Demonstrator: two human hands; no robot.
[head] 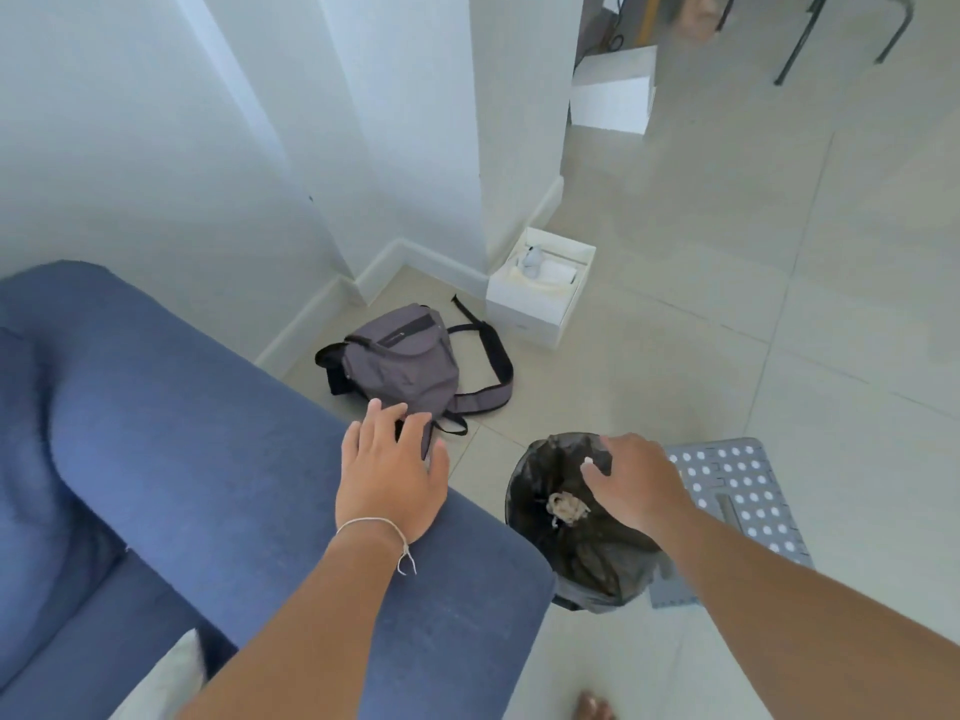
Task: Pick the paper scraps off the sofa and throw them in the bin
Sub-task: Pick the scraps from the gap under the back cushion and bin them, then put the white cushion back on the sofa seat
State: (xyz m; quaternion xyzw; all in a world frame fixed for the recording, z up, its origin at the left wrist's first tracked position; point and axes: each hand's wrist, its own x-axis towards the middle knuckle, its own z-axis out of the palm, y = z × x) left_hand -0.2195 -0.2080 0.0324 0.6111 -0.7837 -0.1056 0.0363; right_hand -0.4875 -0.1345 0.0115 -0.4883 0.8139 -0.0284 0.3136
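So we had our left hand (390,475) resting flat on the blue sofa's armrest (249,459), fingers spread wide and straight, holding nothing. A thin string bracelet (379,527) sat on that wrist. Our right hand (636,485) was hovering over the bin (576,522), palm down, with the fingers loosely bent; we couldn't really tell if it was pinching anything, though a tiny white bit (588,461) showed at the fingertips, maybe a paper scrap, too small to call. The bin was a small round one lined with a black bag, standing on the tiled floor (727,330) just beside the end of the sofa arm. Down inside it lay a crumpled pale wad (566,506), looked like scrunched paper.

Behind the bin, touching or nearly so, was a grey stool top with white dots (737,491). Further back on the floor lay a grey shoulder bag (405,361) with its strap trailing out, and beyond that an open white box (540,288) against the wall corner. A bare foot (595,706) peeked in at the bottom edge.
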